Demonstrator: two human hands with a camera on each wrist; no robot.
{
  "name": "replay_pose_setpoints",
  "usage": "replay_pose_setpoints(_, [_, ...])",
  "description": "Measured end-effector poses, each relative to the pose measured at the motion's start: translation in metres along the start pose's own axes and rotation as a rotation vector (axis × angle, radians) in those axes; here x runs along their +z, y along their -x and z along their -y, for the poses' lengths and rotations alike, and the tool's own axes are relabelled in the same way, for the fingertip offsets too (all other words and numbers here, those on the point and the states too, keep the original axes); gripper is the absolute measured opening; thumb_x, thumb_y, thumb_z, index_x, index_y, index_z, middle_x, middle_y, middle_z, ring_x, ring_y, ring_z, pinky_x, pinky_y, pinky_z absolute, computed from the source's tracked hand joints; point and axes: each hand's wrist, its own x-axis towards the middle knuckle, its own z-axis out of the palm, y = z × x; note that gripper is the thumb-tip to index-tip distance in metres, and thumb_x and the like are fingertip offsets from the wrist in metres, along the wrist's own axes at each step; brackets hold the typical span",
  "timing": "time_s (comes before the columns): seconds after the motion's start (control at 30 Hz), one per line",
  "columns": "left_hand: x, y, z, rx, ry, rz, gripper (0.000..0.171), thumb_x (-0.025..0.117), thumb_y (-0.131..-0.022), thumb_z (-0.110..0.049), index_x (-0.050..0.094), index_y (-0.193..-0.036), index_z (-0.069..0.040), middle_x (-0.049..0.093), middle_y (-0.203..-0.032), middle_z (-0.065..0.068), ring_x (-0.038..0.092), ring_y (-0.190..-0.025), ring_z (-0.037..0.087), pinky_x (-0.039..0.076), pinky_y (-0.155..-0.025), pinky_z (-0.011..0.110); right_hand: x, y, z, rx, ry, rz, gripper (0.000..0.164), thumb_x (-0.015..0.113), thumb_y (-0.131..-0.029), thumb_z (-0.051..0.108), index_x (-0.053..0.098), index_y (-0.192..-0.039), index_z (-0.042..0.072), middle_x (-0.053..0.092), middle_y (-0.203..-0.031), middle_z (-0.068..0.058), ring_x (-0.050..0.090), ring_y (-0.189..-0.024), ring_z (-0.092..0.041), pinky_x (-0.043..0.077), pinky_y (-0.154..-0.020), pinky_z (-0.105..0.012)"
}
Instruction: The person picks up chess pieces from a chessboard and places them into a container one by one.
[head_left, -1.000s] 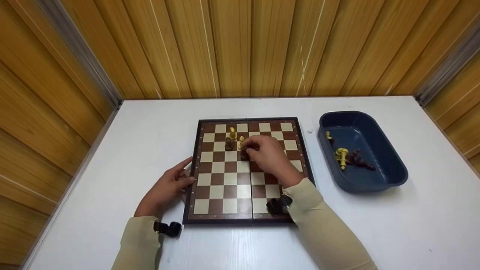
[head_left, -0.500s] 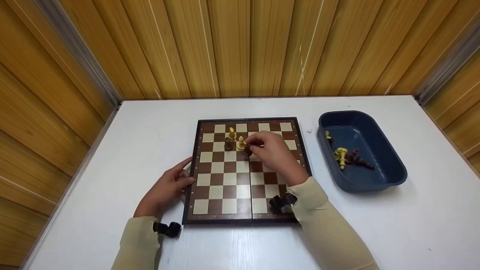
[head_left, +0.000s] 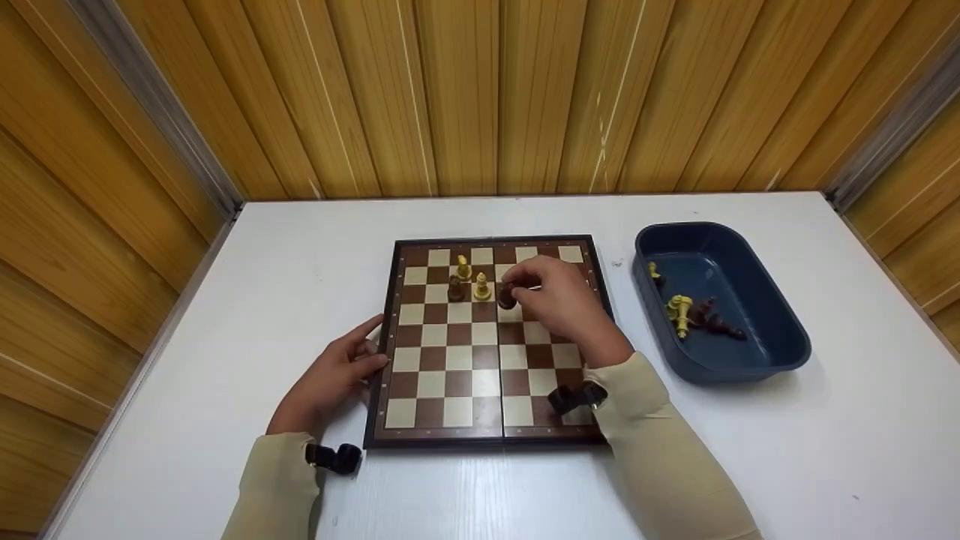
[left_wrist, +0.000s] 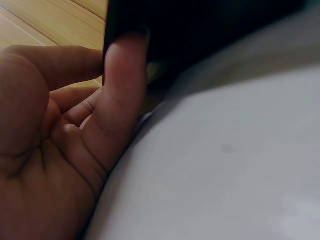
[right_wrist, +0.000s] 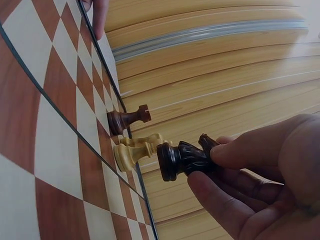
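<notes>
My right hand [head_left: 559, 304] pinches a dark brown chess knight [right_wrist: 182, 159] between thumb and fingers. In the right wrist view the knight's base is off the chessboard [head_left: 461, 382]. Left of it on the board, a dark rook [right_wrist: 127, 120] stands upright beside a pale chess piece [right_wrist: 134, 152], its top partly hidden in that view. Another pale piece [head_left: 463, 267] stands just behind these two. My left hand [head_left: 334, 382] touches the board's left edge with thumb and index finger, and its other fingers are partly hidden.
A dark blue tub [head_left: 776, 322] stands right of the board, with several pale and dark chess pieces lying inside. The white table [head_left: 300, 262] ends at wood-patterned panels [head_left: 465, 97] at the back and sides.
My right hand has moved a little to the right with the dark knight, away from the pale piece next to it. The left hand has stayed at the board's edge.
</notes>
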Motion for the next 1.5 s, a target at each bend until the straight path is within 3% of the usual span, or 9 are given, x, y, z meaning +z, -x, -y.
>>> replay_pose_setpoints(0.33, [0.001,-0.003,0.0,-0.003,0.0,0.004,0.069,0.061,-0.095,-0.013,0.027,-0.154,-0.025,0.058,-0.097,0.009,0.062,-0.075,0.018,0.06,-0.06,0.039,-0.017,0.002,-0.003,0.024,-0.038,-0.039,0.021,0.06,-0.091,0.007,0.072,-0.108,0.008,0.067,-0.11,-0.009,0.065,-0.107,-0.027,0.054,-0.089,-0.041])
replay_pose_setpoints(0.6, [0.002,-0.004,-0.001,0.001,0.013,0.006,0.068,0.061,-0.095,-0.013,0.027,-0.154,-0.025,0.059,-0.097,0.01,0.064,-0.074,0.019,0.06,-0.06,0.042,-0.03,0.006,-0.009,0.024,-0.064,-0.068,0.02,0.061,-0.092,0.008,0.072,-0.109,0.011,0.066,-0.113,-0.008,0.065,-0.106,-0.027,0.054,-0.084,-0.041])
replay_pose_setpoints(0.83, [-0.001,-0.003,0.002,0.016,-0.004,0.004,0.068,0.06,-0.096,-0.012,0.027,-0.154,-0.022,0.057,-0.095,0.008,0.061,-0.072,0.016,0.059,-0.058,0.037,-0.038,0.007,-0.013,0.031,-0.077,-0.086,0.021,0.061,-0.092,0.007,0.071,-0.11,0.008,0.067,-0.113,-0.01,0.065,-0.106,-0.027,0.052,-0.091,-0.042])
replay_pose_setpoints(1.17, [-0.002,0.001,0.001,-0.025,0.049,-0.01,0.068,0.061,-0.095,-0.014,0.028,-0.153,-0.029,0.057,-0.1,0.011,0.063,-0.073,0.019,0.059,-0.06,0.038,-0.053,0.01,-0.017,0.042,-0.057,-0.121,0.02,0.062,-0.092,0.008,0.072,-0.11,0.009,0.069,-0.112,-0.01,0.064,-0.103,-0.026,0.052,-0.088,-0.04])
replay_pose_setpoints(1.37, [-0.001,0.0,0.001,-0.036,0.053,-0.019,0.069,0.061,-0.095,-0.013,0.027,-0.153,-0.029,0.058,-0.101,0.012,0.064,-0.074,0.021,0.06,-0.06,0.039,-0.064,0.013,-0.021,0.056,-0.034,-0.136,0.021,0.061,-0.093,0.007,0.072,-0.111,0.009,0.068,-0.112,-0.01,0.064,-0.106,-0.026,0.05,-0.08,-0.034])
replay_pose_setpoints(1.5, [-0.001,0.001,0.0,-0.029,0.053,-0.007,0.07,0.061,-0.095,-0.013,0.026,-0.154,-0.028,0.058,-0.1,0.011,0.064,-0.074,0.02,0.06,-0.06,0.039,-0.069,0.015,-0.025,0.071,-0.05,-0.135,0.022,0.06,-0.093,0.006,0.07,-0.112,0.006,0.068,-0.114,-0.013,0.063,-0.109,-0.027,0.053,-0.082,-0.036])
